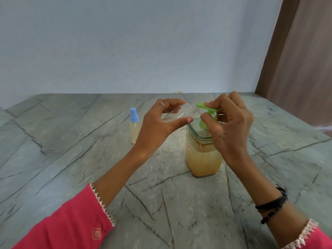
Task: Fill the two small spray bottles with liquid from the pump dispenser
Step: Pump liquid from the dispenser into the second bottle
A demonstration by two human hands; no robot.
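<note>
A square clear pump dispenser (203, 155) holding yellowish liquid stands on the counter, topped by a green pump head (202, 106). My right hand (228, 123) rests fingers on the pump head, thumb below it. My left hand (161, 123) holds a small clear uncapped spray bottle (177, 112) tilted sideways, its open neck close to the green nozzle. A second small spray bottle (134, 125) with a blue cap stands upright to the left, pale liquid inside.
The grey-green marble counter (71, 150) stretches in all directions around the objects. A pale blue wall (143, 42) backs it, and a brown wooden panel (298, 60) rises at the right.
</note>
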